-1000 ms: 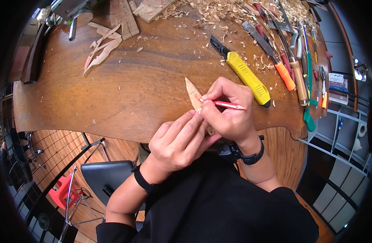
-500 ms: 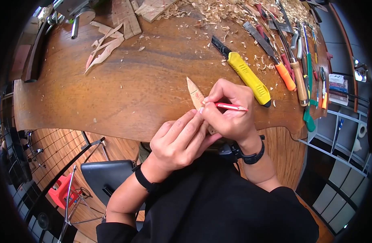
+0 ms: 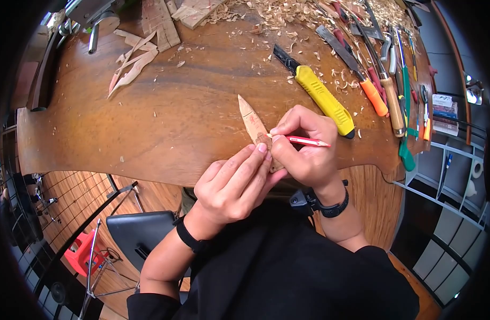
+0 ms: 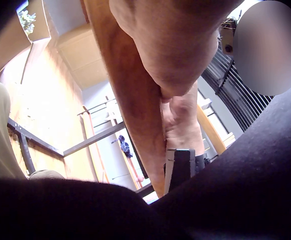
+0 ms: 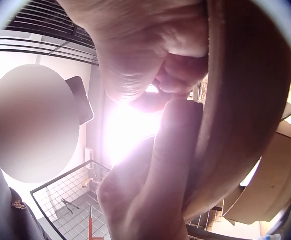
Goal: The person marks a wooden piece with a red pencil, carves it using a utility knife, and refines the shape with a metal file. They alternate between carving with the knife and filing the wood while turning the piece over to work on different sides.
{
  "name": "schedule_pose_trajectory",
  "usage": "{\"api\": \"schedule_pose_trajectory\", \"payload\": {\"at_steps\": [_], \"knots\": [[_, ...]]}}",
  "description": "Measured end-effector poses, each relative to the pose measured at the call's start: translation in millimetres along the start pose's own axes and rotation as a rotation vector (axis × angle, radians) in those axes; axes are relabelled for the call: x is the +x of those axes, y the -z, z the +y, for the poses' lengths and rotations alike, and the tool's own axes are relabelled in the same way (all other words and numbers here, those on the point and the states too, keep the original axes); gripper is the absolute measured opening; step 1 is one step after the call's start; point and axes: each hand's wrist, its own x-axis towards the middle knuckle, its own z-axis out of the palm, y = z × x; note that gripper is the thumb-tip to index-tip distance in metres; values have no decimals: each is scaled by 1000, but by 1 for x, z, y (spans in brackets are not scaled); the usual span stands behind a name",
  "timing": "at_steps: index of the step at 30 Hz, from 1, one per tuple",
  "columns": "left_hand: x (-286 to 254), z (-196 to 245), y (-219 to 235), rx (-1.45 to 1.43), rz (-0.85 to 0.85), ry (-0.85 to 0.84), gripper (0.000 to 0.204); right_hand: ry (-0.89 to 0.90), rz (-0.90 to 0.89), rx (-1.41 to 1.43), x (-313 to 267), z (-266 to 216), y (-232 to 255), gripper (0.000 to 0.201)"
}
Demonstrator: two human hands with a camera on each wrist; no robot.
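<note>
A flat, pointed wooden piece (image 3: 250, 118) lies at the table's near edge, a dark line across it near the tip and red marks below. My left hand (image 3: 229, 184) holds its near part, fingers on top and thumb at the lower edge. In my right hand (image 3: 309, 146) a red pencil (image 3: 303, 140) is pinched between thumb and fingers, its inner end right at the wood's right edge. The left wrist view shows the left hand (image 4: 175, 45) beside the table edge. In the right wrist view the right hand (image 5: 140, 55) hides the wood and pencil.
A yellow utility knife (image 3: 325, 96) lies beyond the right hand. Chisels, including one with an orange handle (image 3: 374, 97), and other tools lie to the right. Wood shavings (image 3: 277, 13) cover the far side; wood offcuts (image 3: 135, 64) lie far left. A black chair (image 3: 141, 234) stands behind the left arm.
My right hand and the pencil have shifted slightly right and nearer along the wooden piece, so more of its surface shows. The left hand keeps its hold. The head view has shifted a little.
</note>
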Motion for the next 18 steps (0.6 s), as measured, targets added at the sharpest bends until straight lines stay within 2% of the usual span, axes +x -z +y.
{"api": "schedule_pose_trajectory", "payload": {"at_steps": [18], "knots": [[2, 0, 3, -27, -39, 2, 23, 50, -10, -81, 3, -5, -5, 16]]}}
